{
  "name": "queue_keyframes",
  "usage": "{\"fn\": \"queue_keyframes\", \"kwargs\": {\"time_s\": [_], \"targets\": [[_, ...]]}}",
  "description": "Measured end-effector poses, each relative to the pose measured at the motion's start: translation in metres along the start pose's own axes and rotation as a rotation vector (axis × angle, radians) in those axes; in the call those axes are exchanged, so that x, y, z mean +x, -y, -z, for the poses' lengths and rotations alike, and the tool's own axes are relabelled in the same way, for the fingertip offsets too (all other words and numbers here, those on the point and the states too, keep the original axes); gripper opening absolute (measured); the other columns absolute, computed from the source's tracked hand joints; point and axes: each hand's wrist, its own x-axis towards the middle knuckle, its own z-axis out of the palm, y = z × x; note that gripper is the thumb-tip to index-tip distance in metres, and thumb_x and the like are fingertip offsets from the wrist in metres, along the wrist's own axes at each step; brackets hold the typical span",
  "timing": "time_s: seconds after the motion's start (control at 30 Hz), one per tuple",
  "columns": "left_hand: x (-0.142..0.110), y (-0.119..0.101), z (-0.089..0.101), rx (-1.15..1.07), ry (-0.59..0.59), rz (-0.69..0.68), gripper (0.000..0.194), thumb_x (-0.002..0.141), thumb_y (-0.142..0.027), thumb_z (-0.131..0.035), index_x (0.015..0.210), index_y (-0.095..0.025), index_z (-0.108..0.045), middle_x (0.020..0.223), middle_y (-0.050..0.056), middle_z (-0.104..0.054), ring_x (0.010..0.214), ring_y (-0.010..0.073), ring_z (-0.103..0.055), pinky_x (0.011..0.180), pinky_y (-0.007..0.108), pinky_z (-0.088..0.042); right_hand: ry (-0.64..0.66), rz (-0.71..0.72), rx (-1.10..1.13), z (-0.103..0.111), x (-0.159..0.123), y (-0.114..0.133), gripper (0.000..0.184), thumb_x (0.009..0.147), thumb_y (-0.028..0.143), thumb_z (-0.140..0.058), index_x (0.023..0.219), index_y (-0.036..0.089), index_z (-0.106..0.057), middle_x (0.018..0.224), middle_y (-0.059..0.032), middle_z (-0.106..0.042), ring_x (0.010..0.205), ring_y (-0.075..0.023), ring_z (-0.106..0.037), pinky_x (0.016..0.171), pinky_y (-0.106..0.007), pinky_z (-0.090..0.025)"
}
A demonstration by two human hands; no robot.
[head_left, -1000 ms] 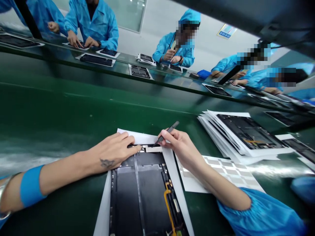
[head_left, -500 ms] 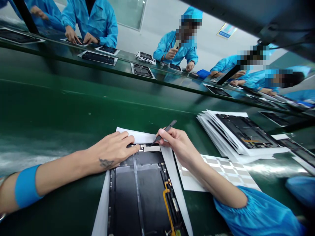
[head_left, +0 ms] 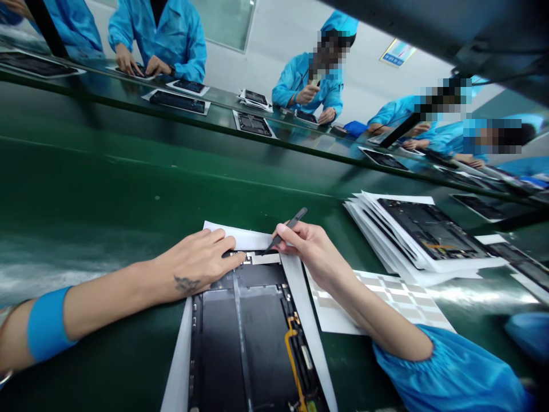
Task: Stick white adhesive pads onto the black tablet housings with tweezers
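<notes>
An opened tablet housing [head_left: 261,320] lies on a white paper sheet [head_left: 175,372] in front of me. My left hand [head_left: 206,254] rests over its upper left corner, fingers partly spread. The index fingertip presses beside a pale strip [head_left: 266,259] along the top edge. My right hand [head_left: 304,246] pinches dark tweezers [head_left: 295,218] between thumb and fingers. Their tip points down at the top edge, close to the strip; whether it touches I cannot tell. An orange flex cable [head_left: 293,349] runs down the housing's right side.
To the right stands a stack of tablet housings [head_left: 429,229] interleaved with white paper. A sheet of pale stickers [head_left: 398,300] lies under my right forearm. Beyond runs a conveyor belt [head_left: 295,139] carrying several housings, with co-workers in blue behind it. A dark overhead fixture [head_left: 433,34] hangs upper right.
Both hands and the tweezers stay almost in place. Housings on the far belt have shifted slightly right. A co-worker's hand across the line has moved closer to a device.
</notes>
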Motion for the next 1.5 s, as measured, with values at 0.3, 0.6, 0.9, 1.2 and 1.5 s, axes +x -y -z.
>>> {"fn": "queue_keyframes", "kwargs": {"time_s": [0.3, 0.6, 0.9, 1.2, 1.5], "targets": [[0.000, 0.001, -0.001, 0.008, 0.012, 0.008, 0.038, 0.088, -0.003, -0.046, 0.121, -0.016, -0.058, 0.103, 0.008, -0.060, 0.087, 0.0224, -0.052, 0.072, 0.033, -0.045, 0.004, 0.032, -0.040, 0.000, 0.000, 0.000, 0.048, 0.072, 0.059, -0.074, 0.057, 0.018, -0.057, 0.066, -0.0017, -0.061, 0.068, -0.0155, -0.057, 0.073, -0.031, -0.043], [0.000, 0.002, 0.000, -0.063, 0.056, 0.048, 0.054, 0.086, -0.001, -0.047, 0.134, -0.024, -0.049, 0.108, 0.006, -0.055, 0.090, 0.0219, -0.050, 0.074, 0.032, -0.040, -0.008, 0.112, -0.149, -0.001, -0.001, 0.000, 0.045, 0.078, 0.060, -0.068, 0.066, 0.017, -0.061, 0.061, 0.0010, -0.057, 0.059, -0.0130, -0.051, 0.062, -0.028, -0.039], [0.002, 0.000, 0.004, -0.035, 0.091, 0.049, 0.054, 0.086, 0.000, -0.044, 0.135, -0.022, -0.050, 0.105, 0.007, -0.056, 0.090, 0.0222, -0.052, 0.074, 0.033, -0.042, -0.102, 0.358, -0.306, -0.002, -0.010, -0.004, 0.035, 0.089, 0.049, -0.060, 0.074, 0.018, -0.065, 0.074, -0.0036, -0.066, 0.071, -0.0189, -0.062, 0.064, -0.029, -0.047], [0.002, 0.000, 0.006, -0.043, 0.103, 0.049, 0.045, 0.089, -0.003, -0.044, 0.129, -0.019, -0.055, 0.106, 0.008, -0.058, 0.091, 0.0228, -0.054, 0.074, 0.034, -0.046, -0.024, 0.618, -0.453, -0.016, -0.021, -0.006, 0.026, 0.094, 0.040, -0.060, 0.081, 0.021, -0.071, 0.083, -0.0068, -0.072, 0.081, -0.0216, -0.066, 0.074, -0.033, -0.050], [0.002, -0.001, 0.004, -0.010, 0.097, 0.043, 0.044, 0.089, -0.004, -0.046, 0.129, -0.019, -0.054, 0.106, 0.008, -0.058, 0.092, 0.0230, -0.054, 0.075, 0.034, -0.045, 0.085, 0.853, -0.508, -0.015, -0.023, -0.010, 0.014, 0.095, 0.027, -0.058, 0.090, 0.021, -0.071, 0.079, -0.0066, -0.072, 0.077, -0.0221, -0.063, 0.074, -0.038, -0.051]]}}
